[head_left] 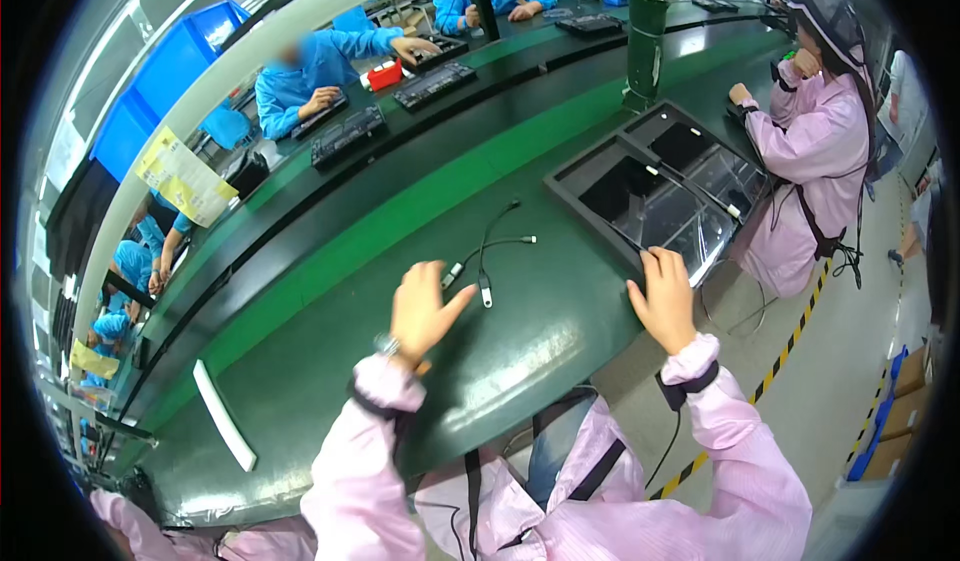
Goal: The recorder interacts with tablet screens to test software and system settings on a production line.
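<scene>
Seen from the head camera, a worker in a pale pink smock sits at a long green tabletop [330, 361] on an assembly line. The left hand [420, 311] hovers over the surface with fingers spread loosely and the thumb stretched toward a thin black cable [487, 251]; its grip is wide and holds nothing, the thumb tip just beside the cable's small plug ends. The cable lies in loose curves on the tabletop, between the two hands and slightly farther from the worker.

The right hand [664, 299] rests at the near corner of a dark tray [580, 176] holding glossy flat panels, its fingers laid along the tray's edge. Whether that grip closes on the edge cannot be told from this angle. The tray sits at the right of the tabletop, its outer side overhanging the edge.

A white strip [224, 414] lies on the tabletop well to the left. Beyond the tray, another person in a pink smock [815, 141] works at the same line. Across it, workers in blue coats [310, 71] bend over black keyboards [347, 136].
</scene>
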### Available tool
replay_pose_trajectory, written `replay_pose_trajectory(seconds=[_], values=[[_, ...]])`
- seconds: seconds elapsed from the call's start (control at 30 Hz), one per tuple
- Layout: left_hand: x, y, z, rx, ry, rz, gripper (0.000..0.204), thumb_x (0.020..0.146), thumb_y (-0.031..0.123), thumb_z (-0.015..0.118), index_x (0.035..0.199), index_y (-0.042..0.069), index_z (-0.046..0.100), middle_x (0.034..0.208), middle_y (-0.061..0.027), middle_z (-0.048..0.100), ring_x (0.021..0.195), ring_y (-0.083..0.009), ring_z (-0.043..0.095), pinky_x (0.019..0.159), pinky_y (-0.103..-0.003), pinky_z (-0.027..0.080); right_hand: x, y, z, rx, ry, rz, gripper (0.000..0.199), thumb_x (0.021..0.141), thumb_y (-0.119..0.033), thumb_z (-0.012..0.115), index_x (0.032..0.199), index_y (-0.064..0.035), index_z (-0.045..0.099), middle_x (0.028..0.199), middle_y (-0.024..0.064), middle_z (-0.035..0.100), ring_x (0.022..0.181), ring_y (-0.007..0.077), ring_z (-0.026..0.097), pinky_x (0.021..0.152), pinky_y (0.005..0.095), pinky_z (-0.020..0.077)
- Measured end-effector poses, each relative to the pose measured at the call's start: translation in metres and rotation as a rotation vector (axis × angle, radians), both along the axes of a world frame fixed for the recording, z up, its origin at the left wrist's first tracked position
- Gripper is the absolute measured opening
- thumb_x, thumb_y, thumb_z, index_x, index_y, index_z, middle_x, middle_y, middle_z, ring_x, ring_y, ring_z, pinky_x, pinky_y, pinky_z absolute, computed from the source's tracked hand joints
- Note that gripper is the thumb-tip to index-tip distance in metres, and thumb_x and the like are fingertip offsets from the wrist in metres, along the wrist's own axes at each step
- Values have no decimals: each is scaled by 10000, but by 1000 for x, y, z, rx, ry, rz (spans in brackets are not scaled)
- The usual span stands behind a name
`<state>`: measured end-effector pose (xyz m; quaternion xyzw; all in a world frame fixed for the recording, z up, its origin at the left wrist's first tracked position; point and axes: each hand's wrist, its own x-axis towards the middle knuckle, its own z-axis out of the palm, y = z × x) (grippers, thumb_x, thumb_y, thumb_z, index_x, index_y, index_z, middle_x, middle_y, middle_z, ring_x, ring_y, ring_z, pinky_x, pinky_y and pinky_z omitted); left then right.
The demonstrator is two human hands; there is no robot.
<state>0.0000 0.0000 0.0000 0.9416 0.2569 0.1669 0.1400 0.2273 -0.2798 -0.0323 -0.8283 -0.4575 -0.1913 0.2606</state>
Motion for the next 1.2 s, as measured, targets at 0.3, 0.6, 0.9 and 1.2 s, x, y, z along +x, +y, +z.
replay_pose_trajectory(seconds=[0.3,0.6,0.9,1.2], values=[[39,15,-48,53,167,58,213,745,145,602,840,-23,514,779,-220,612,740,-404,607,668,-477,497,22,79,-22,23,-84,-113,313,692,-14,617,990,23,531,952,146,482,915,312,484,762,392,408],[-207,31,-23,-412,-135,460,159,792,91,592,815,-1,464,604,-136,536,509,-244,532,504,-376,437,-133,93,12,-144,571,350,217,684,-29,591,879,46,534,976,234,515,906,387,498,757,472,415],[-324,40,-55,-168,-264,759,426,907,213,589,1235,-31,469,1058,-187,592,970,-284,578,845,-372,449,-286,39,103,413,661,2026,294,975,-277,484,1070,-16,580,924,113,591,825,218,585,720,364,480],[-138,-50,98,-380,-249,57,343,853,102,611,1169,-4,531,1015,-128,643,981,-215,614,884,-323,455,4,49,65,99,101,332,329,809,-265,669,1038,-34,616,1088,144,596,1084,330,504,909,407,423]])
